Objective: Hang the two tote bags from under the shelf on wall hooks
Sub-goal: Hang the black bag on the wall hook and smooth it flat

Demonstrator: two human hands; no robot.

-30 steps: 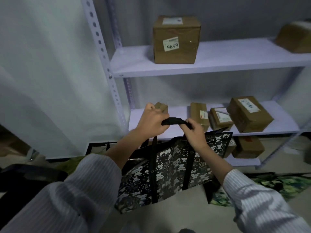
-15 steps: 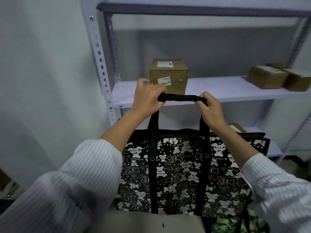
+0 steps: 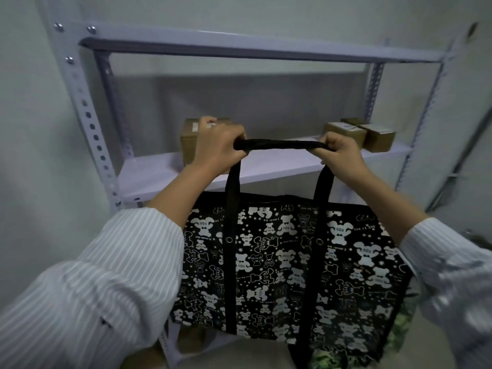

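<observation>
both hands, left hand (image 3: 218,145) and right hand (image 3: 339,153), are clenching the ends of the black handle (image 3: 277,144), dangling the bear-print tote bag (image 3: 287,267) before the shelf (image 3: 266,166); no hook is showing, so it is risking swinging into the boxes (image 3: 359,133).

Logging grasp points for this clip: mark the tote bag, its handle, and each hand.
tote bag (image 3: 279,262), head view: on the bear-print front panel.
handle (image 3: 279,144), head view: middle of the black strap stretched between the hands.
left hand (image 3: 217,145), head view: back of the hand.
right hand (image 3: 340,153), head view: back of the hand.
</observation>
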